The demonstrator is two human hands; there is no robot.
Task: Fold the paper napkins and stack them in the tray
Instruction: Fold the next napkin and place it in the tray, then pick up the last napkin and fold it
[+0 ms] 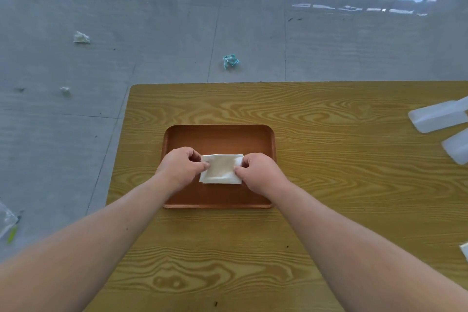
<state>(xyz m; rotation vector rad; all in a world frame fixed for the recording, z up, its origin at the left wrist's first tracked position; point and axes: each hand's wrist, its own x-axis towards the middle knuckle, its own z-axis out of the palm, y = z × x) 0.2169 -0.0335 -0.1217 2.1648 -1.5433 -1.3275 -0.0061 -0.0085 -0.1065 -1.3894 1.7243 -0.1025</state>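
Note:
A white folded paper napkin (221, 169) is held over the middle of a brown wooden tray (219, 135), which lies on the wooden table. My left hand (180, 166) pinches the napkin's left edge between thumb and fingers. My right hand (258, 172) pinches its right edge the same way. The napkin is a small rectangle with layered edges showing at its lower side. Whether it rests on the tray floor or hangs just above it, I cannot tell. No other napkin shows inside the tray.
The yellow wood-grain table (329, 185) ends at its left edge near the tray. Two translucent plastic containers (438, 115) (457, 145) lie at the far right. A white scrap (464, 251) pokes in at the right edge. Crumpled paper (230, 61) litters the grey floor.

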